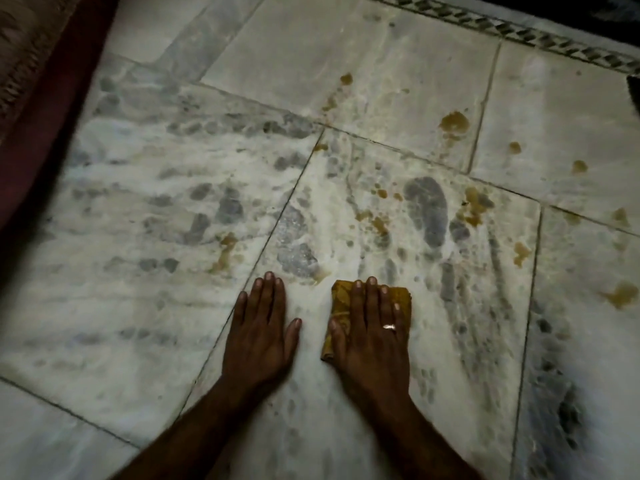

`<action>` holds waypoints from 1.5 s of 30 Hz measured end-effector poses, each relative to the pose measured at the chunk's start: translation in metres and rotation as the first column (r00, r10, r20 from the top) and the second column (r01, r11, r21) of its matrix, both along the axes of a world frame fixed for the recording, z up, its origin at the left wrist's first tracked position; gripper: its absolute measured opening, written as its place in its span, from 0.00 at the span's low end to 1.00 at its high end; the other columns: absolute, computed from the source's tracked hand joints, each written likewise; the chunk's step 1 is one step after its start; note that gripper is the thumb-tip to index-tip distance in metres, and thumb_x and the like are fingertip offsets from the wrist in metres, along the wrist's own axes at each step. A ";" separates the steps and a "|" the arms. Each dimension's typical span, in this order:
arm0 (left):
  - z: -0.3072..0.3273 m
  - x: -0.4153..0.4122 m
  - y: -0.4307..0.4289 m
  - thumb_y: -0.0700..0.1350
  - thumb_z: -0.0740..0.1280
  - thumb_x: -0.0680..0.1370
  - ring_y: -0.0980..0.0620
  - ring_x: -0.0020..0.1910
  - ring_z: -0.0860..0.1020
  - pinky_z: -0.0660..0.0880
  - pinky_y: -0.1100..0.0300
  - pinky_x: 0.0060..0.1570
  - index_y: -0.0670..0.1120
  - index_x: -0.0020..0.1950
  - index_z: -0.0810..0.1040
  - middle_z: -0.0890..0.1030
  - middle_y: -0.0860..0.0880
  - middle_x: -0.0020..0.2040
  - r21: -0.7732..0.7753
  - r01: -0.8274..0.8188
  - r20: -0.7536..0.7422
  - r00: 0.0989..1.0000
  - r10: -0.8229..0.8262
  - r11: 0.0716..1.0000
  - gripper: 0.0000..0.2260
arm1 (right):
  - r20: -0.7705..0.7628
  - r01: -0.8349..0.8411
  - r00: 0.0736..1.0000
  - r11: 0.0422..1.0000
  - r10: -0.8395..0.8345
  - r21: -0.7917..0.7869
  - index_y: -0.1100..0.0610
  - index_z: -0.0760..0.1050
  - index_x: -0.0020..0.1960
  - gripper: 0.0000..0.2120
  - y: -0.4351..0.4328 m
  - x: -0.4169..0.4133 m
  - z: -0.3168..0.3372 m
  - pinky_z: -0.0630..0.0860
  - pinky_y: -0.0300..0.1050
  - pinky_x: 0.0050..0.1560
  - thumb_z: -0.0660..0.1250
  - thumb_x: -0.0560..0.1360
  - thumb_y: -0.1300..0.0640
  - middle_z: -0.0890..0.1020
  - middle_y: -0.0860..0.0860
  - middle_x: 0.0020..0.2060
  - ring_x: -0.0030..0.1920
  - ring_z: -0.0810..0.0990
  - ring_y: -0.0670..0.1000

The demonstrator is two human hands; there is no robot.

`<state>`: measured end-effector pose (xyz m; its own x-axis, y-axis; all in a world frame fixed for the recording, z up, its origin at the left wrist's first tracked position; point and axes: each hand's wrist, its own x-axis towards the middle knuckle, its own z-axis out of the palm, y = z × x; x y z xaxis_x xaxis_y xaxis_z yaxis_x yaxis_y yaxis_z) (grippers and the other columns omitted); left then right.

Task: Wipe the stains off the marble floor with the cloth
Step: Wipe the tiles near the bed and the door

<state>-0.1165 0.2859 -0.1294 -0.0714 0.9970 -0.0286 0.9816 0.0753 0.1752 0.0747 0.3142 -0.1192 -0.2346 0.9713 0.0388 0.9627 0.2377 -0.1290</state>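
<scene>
My right hand (372, 327) lies flat on a folded yellow-brown cloth (341, 297), pressing it onto the white and grey marble floor (145, 216). A ring shows on one finger. My left hand (261, 327) rests palm down on the bare marble just left of the cloth, fingers together, holding nothing. Brown stains dot the floor beyond the hands: a large blot (453, 123) on the far tile, smears (472, 206) to the right, a streak (225, 251) to the left and a patch (621, 294) at the right edge.
A dark red rug edge (45, 109) runs along the left side. A patterned border strip (519, 29) crosses the far right of the floor, with a dark area beyond it. Dark grout lines divide the tiles.
</scene>
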 end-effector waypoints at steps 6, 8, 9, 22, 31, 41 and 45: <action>-0.005 -0.001 0.000 0.54 0.51 0.82 0.44 0.80 0.58 0.56 0.46 0.77 0.39 0.80 0.59 0.58 0.41 0.81 -0.006 -0.022 0.021 1.000 0.022 1.000 0.29 | -0.021 -0.014 1.000 0.999 0.015 0.040 0.59 0.59 0.83 0.32 0.064 -0.031 -0.004 0.55 0.59 0.81 0.52 0.84 0.43 0.63 0.60 0.82 0.81 0.63 0.61; -0.006 -0.010 0.002 0.52 0.52 0.82 0.44 0.80 0.58 0.57 0.48 0.77 0.39 0.80 0.59 0.59 0.40 0.81 0.013 -0.030 0.008 1.000 0.030 0.999 0.29 | -0.026 -0.078 0.997 0.996 0.079 0.038 0.57 0.57 0.84 0.32 0.075 -0.047 -0.005 0.56 0.59 0.82 0.53 0.84 0.43 0.61 0.59 0.82 0.82 0.61 0.60; -0.006 -0.015 0.003 0.52 0.53 0.82 0.44 0.80 0.58 0.57 0.48 0.77 0.39 0.80 0.59 0.59 0.40 0.81 0.017 -0.032 -0.004 0.999 0.032 0.999 0.28 | -0.026 -0.120 0.992 0.992 0.121 0.040 0.57 0.57 0.84 0.32 0.074 -0.053 -0.007 0.57 0.60 0.82 0.53 0.84 0.44 0.60 0.58 0.83 0.83 0.59 0.59; 0.000 -0.033 -0.009 0.53 0.50 0.83 0.48 0.81 0.54 0.52 0.49 0.78 0.42 0.82 0.54 0.55 0.44 0.82 -0.035 -0.039 -0.011 0.999 0.038 0.999 0.29 | 0.075 -0.268 0.961 0.964 0.267 -0.004 0.55 0.57 0.84 0.31 0.064 0.012 -0.006 0.58 0.63 0.80 0.50 0.84 0.45 0.59 0.56 0.83 0.83 0.59 0.59; 0.006 -0.067 0.006 0.51 0.52 0.82 0.43 0.79 0.61 0.53 0.49 0.77 0.39 0.79 0.60 0.61 0.40 0.80 -0.052 -0.144 -0.017 0.989 0.144 0.988 0.28 | 0.027 -0.468 0.884 0.883 0.468 0.042 0.56 0.59 0.84 0.29 0.045 -0.064 -0.009 0.61 0.64 0.79 0.54 0.85 0.47 0.60 0.58 0.83 0.83 0.60 0.60; -0.002 -0.123 -0.001 0.58 0.47 0.81 0.48 0.82 0.50 0.46 0.51 0.79 0.41 0.82 0.51 0.51 0.43 0.82 -0.070 -0.343 -0.007 0.939 0.343 0.937 0.33 | 0.019 -0.272 0.962 0.962 0.273 -0.026 0.54 0.54 0.85 0.31 0.134 -0.092 -0.001 0.50 0.62 0.82 0.46 0.85 0.45 0.59 0.58 0.83 0.83 0.58 0.60; -0.004 -0.123 -0.002 0.58 0.48 0.82 0.48 0.82 0.49 0.47 0.51 0.79 0.41 0.82 0.51 0.51 0.43 0.82 -0.063 -0.345 -0.013 0.939 0.344 0.937 0.32 | -0.023 -0.389 0.921 0.920 0.390 0.042 0.56 0.63 0.82 0.29 0.116 -0.153 -0.005 0.55 0.63 0.81 0.52 0.84 0.47 0.67 0.60 0.80 0.81 0.64 0.62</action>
